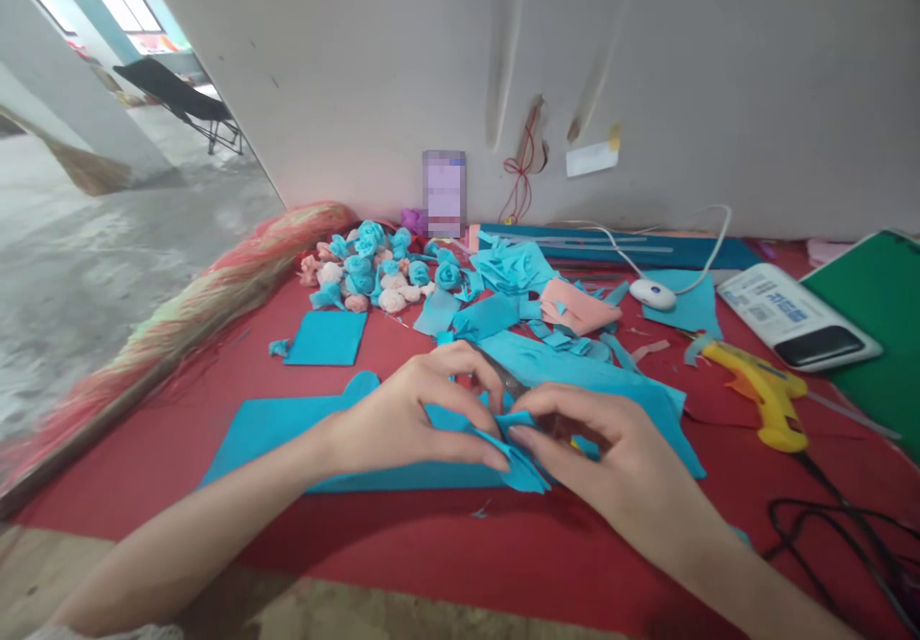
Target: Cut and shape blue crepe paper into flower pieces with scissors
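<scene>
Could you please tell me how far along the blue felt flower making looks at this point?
Done: a pile of finished blue and pink flowers sits by the wall. In hand: the left hand and right hand pinch a blue felt piece together. Left: loose cut blue scraps and a large blue sheet lie unused; the glue gun lies untouched.

Ahead of our hands, blue scraps (532, 333) and a heap of rolled roses (370, 271) crowd the red mat (446, 544). To the right lie a glue gun (766, 391) and black cord (834, 525). The near strip of mat and the left corner by the blue square (327, 338) lie open.
</scene>
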{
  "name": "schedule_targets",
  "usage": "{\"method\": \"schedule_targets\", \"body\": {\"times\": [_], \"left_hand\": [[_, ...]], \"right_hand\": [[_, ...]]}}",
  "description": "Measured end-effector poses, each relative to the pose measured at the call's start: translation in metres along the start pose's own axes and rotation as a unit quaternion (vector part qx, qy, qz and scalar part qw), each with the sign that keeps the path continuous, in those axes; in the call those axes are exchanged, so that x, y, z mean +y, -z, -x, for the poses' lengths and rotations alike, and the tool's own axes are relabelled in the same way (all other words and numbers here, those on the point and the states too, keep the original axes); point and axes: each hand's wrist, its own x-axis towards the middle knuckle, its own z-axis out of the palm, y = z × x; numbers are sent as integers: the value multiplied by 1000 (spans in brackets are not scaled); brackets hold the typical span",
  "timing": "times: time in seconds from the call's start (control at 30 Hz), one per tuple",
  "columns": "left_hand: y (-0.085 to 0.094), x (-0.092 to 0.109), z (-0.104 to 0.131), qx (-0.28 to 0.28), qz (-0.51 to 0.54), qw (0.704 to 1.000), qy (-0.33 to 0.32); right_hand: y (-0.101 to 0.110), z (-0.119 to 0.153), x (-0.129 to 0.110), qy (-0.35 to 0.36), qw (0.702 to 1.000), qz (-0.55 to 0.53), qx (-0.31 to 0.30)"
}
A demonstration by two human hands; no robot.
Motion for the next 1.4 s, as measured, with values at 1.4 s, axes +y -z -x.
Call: {"method": "schedule_targets", "body": {"times": [1.4], "left_hand": [[-16, 13, 8, 127, 15, 979, 159]], "right_hand": [[-7, 4, 7, -67, 972, -208, 81]]}}
